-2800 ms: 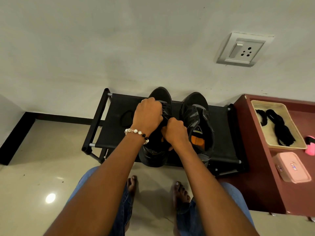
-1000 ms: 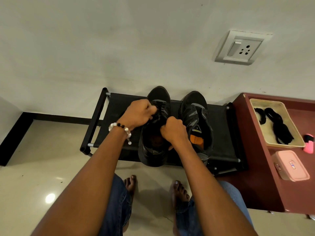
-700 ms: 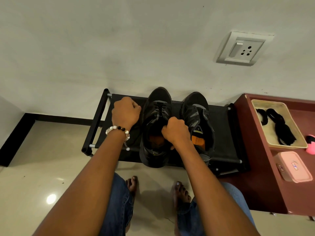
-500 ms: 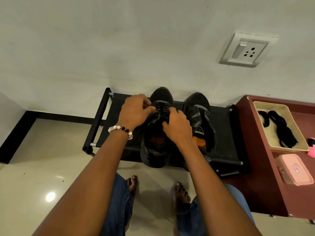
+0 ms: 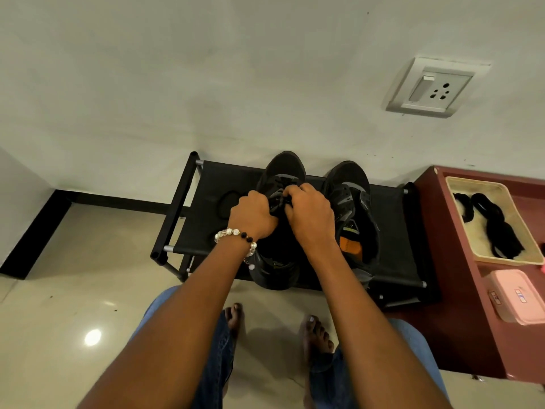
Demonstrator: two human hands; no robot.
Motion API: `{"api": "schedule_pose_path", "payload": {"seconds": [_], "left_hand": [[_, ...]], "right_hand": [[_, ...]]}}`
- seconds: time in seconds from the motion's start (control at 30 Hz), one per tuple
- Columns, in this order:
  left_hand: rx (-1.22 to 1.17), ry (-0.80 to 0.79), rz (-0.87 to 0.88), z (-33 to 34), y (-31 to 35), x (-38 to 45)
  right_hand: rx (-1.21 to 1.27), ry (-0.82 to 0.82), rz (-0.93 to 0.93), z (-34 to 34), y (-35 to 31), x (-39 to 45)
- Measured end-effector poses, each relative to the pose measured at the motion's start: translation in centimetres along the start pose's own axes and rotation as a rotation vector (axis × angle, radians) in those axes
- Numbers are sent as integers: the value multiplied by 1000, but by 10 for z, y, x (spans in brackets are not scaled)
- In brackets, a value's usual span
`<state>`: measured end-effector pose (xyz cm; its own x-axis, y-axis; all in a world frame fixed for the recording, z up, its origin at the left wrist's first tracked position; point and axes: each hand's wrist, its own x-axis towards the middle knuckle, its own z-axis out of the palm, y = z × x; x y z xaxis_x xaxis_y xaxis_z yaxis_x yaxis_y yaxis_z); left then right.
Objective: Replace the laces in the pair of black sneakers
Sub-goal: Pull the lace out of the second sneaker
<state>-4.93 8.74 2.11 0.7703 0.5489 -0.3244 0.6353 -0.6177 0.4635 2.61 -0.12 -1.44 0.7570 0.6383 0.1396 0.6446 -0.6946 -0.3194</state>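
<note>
Pinching the lace (image 5: 280, 202) over the left sneaker (image 5: 280, 172), the left hand (image 5: 253, 215) and right hand (image 5: 309, 214) meet mid-rack (image 5: 206, 184), toe toward the wall; which eyelet is probably hidden beneath the knuckles.

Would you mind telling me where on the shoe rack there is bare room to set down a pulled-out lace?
The rack fabric left of the left sneaker is mostly bare, holding only a dark loop. A narrower strip lies right of the right sneaker, beside the maroon cabinet. The middle is crowded: left hand and right hand work there.
</note>
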Motion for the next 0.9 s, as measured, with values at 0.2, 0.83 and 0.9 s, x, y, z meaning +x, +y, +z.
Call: {"api": "schedule_pose_path", "payload": {"seconds": [0.2, 0.83, 0.9], "left_hand": [[-73, 8, -90, 1, -3, 4], [1, -18, -97, 14, -7, 16], [16, -11, -91, 15, -7, 17]], "right_hand": [[-41, 82, -12, 3, -5, 1], [210, -125, 1, -8, 9, 10], [122, -69, -39, -7, 7, 9]]}}
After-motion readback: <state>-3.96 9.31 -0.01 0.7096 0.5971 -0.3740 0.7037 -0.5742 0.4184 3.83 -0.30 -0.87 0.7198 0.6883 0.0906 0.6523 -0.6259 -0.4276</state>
